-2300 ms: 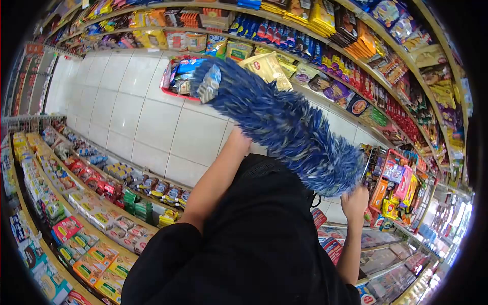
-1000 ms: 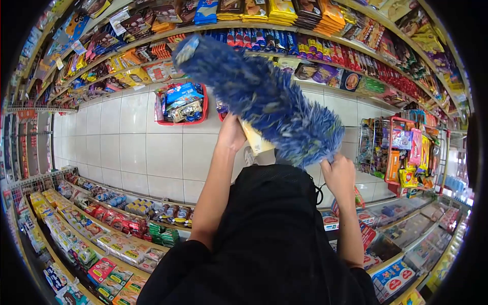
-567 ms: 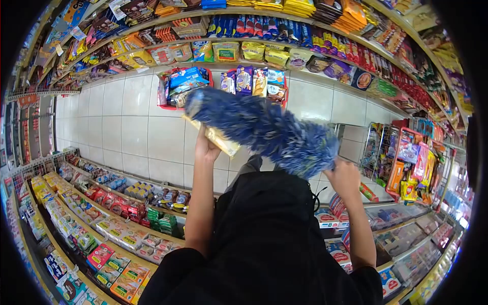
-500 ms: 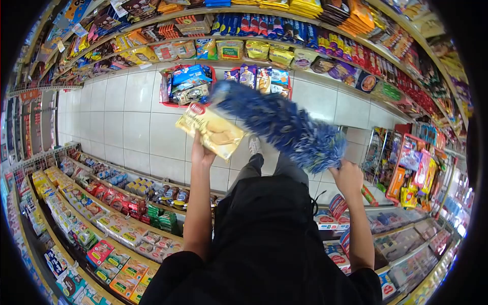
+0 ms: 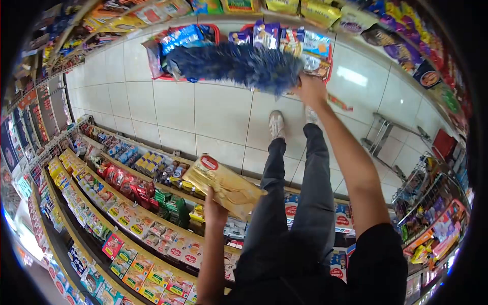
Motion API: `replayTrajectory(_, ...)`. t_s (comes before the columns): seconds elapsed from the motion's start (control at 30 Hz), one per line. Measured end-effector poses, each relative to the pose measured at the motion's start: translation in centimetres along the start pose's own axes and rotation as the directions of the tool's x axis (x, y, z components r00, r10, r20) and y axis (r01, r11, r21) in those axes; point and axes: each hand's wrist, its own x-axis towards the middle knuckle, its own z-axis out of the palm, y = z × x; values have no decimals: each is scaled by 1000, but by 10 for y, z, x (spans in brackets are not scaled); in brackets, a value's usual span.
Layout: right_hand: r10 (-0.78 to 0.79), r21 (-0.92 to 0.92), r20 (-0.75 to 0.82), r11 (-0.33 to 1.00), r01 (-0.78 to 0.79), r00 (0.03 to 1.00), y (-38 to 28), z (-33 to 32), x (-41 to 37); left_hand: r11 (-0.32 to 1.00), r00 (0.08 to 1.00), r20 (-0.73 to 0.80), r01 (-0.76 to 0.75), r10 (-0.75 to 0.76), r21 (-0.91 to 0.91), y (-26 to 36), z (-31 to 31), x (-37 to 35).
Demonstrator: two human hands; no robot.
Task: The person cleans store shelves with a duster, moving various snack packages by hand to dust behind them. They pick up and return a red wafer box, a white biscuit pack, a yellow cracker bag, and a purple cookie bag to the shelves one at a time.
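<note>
My left hand (image 5: 215, 209) grips the lower edge of a cream-and-gold biscuit box (image 5: 223, 184) with a red label, held tilted in front of the left shelves. My right arm reaches forward, and its hand (image 5: 309, 90) is closed round the end of a fluffy blue duster (image 5: 236, 65). The duster's fibres stretch leftward across the front of two red baskets, hiding part of their packets. A blue snack packet (image 5: 183, 38) shows in the left basket, and a purple packet (image 5: 266, 34) stands in the right one.
Stepped shelves of small boxes (image 5: 152, 277) run along the lower left. Snack packets (image 5: 320, 11) line the shelf at the top. A metal stand (image 5: 380, 133) and a wire rack (image 5: 417, 185) are at the right. My shoe (image 5: 276, 125) is on the white tiled floor (image 5: 223, 109).
The duster has swung from a slanted position at my right to nearly level over the baskets. My left hand has lowered the biscuit box towards me, and the view has shifted.
</note>
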Motion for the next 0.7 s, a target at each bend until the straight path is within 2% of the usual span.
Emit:
replayTrajectory(0.03, -24, -159, -48, 987, 16, 999, 6, 10, 21, 999, 999, 22, 28, -27, -22, -13, 11, -1)
replayTrajectory(0.07, 34, -96, 37, 995, -31, 999, 14, 15, 35, 997, 998, 40, 54, -52, -52, -28, 18, -3)
replayTrajectory(0.1, 15, -108, 41, 994, -10, 999, 23, 24, 46, 993, 996, 62, 62, -57, -96, -43, 22, -3)
replayTrajectory(0.13, -14, -100, 23, 995, 16, 1000, 30, 27, 51, 988, 993, 72, 97, -89, -122, -53, 30, -5)
replayTrajectory(0.2, -34, -91, -30, 995, 31, 999, 43, 39, 57, 991, 998, 63, 39, -31, -131, -67, 53, -8)
replayTrajectory(0.27, -41, -227, -55, 974, 28, 998, 45, 51, 56, 988, 998, 44, 60, -55, -143, -75, 67, -8)
replayTrajectory(0.3, -48, -299, -83, 954, 21, 995, 48, 52, 57, 986, 997, 51, 71, -64, -148, -77, 76, -5)
replayTrajectory(0.4, -134, -328, -236, 943, 51, 963, 62, 69, 56, 999, 998, 59, 16, -14, -29, -77, 98, -6)
replayTrajectory(0.53, -45, -349, -147, 937, -9, 988, 48, 58, 50, 998, 1000, -9, -14, 14, -56, -73, 105, -11)
replayTrajectory(0.7, -69, -418, -210, 908, -26, 975, 42, 46, 44, 997, 997, 42, -70, 69, 24, -54, 113, -12)
